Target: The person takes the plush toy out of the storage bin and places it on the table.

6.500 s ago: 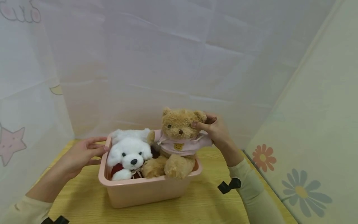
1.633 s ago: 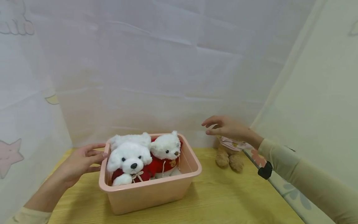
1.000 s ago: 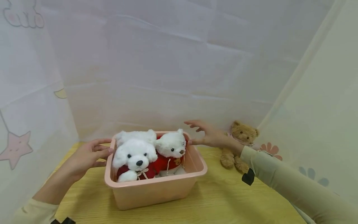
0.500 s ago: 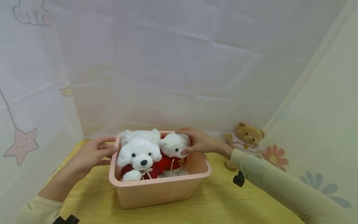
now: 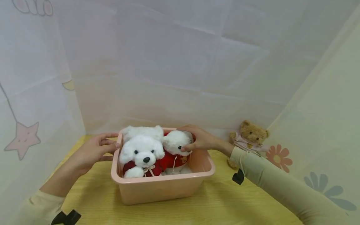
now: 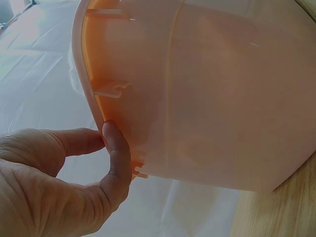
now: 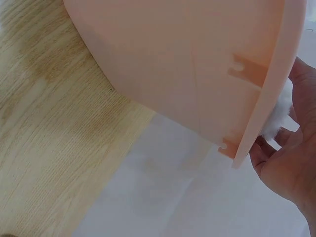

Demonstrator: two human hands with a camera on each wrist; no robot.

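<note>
Right hand [image 5: 200, 141] pinching the small white bear [image 5: 176, 142] by the head, left hand [image 5: 94, 150] flat-fingered against the bin [image 5: 166, 187] — snagging its white neighbour [image 5: 142, 152] could tip things.

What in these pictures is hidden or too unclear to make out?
- Bodies of the white dog and white bear: head view, hidden by the bin wall.
- Right hand fingers: mostly behind the bear's head; right wrist view shows only fingertips past the rim.
- Brown bear legs: hidden by the right sleeve.
- Bin contents: unseen from the left wrist.
</note>
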